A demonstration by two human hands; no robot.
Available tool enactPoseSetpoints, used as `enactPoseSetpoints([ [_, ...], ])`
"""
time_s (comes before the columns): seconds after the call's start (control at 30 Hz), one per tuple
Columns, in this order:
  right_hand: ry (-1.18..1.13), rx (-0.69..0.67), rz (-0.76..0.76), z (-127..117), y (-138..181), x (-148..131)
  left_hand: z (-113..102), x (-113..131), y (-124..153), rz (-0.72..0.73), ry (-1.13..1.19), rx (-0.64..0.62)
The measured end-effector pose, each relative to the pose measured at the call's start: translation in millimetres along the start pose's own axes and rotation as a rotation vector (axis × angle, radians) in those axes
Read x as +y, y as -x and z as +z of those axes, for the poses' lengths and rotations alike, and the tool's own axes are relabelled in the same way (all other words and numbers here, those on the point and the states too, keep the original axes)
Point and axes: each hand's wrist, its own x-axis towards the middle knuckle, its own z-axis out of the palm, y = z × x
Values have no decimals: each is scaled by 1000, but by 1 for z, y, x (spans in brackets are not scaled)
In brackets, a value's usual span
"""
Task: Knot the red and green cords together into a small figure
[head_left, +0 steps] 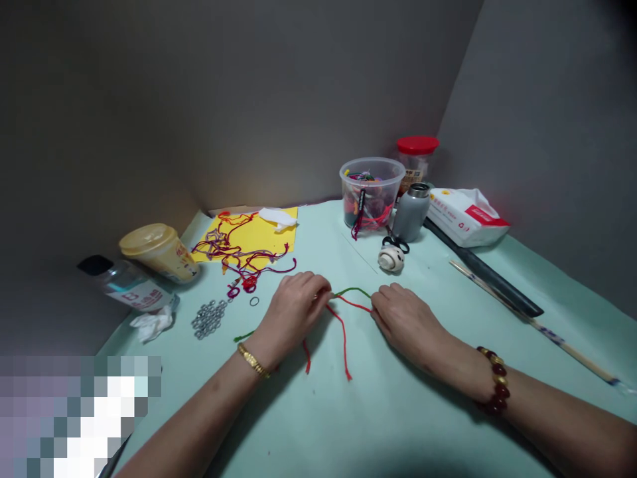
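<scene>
Red and green cords [351, 299] stretch across the desk [408, 415] between your two hands. Your left hand [291, 315] is closed on them, and your fingers hide the exact spot where the strands meet. Your right hand [408, 325] grips the other side, its fingertips partly covering the cord ends, so you can't see how they are held there. Two red tails hang loose toward you, and a green tail pokes out beneath your left wrist.

Beyond your left hand, tangled yarn [243, 249] lies on yellow paper [269, 229], with metal rings [209, 318] nearer you. Past your right hand, scissors [395, 244] are partly hidden behind a round white object [391, 259]. A clear plastic tub [371, 189] holds a jumble of threads that you can't make out individually. A pixelated patch blocks the lower left corner of your view.
</scene>
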Motion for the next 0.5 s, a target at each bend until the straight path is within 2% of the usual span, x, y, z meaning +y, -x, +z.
enactPoseSetpoints([
  [0.13, -51, -21, 6, 1, 1, -8, 0, 6, 19, 69, 56, -182],
  [0.3, -243, -91, -12, 0, 2, -17, 14, 8, 29, 81, 99, -165],
  [0.5, -572, -167, -19, 0, 2, -21, 16, 8, 28, 68, 122, -169],
])
